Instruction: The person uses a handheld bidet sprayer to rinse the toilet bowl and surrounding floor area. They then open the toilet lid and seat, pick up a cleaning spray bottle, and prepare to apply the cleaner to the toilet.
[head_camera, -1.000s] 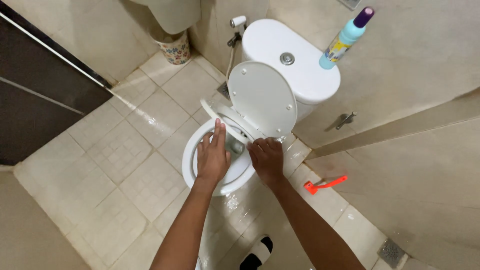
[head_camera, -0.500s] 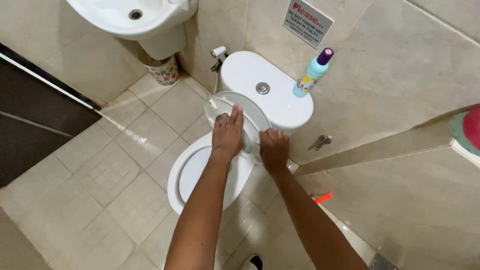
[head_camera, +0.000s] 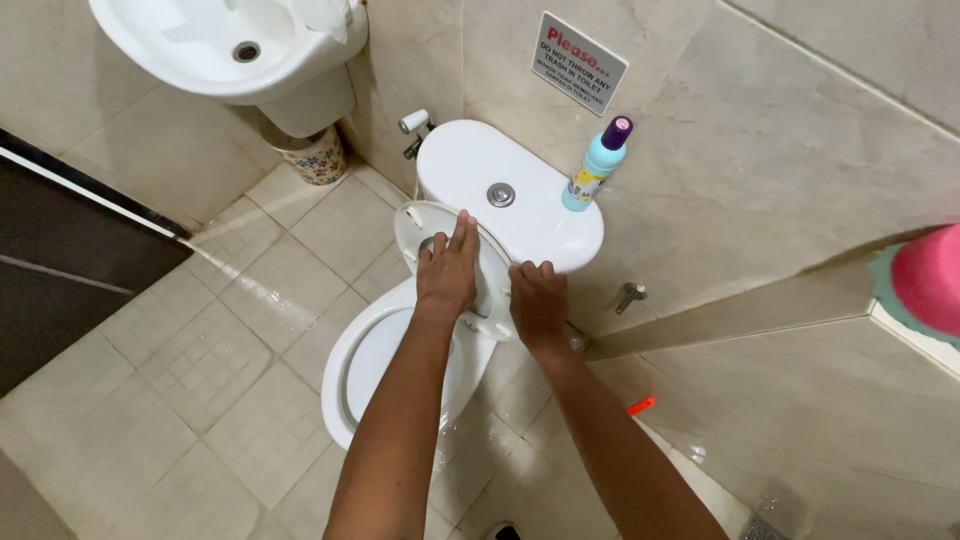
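Beige tiles surround both hands (head_camera: 490, 285) pressing the raised seat (head_camera: 420, 225) upright against the tank (head_camera: 470, 165).

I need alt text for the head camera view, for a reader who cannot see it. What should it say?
Seen from above, a left hand and right hand press flat on a raised white toilet lid in front of the cistern. A blue bottle with a purple cap stands on the cistern; a white sink is at upper left.

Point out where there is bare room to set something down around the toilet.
The cistern top is bare left of the flush button; the bottle takes its right end. Floor tiles between toilet bowl and dark door are free, though wet. Both hands crowd the raised lid.
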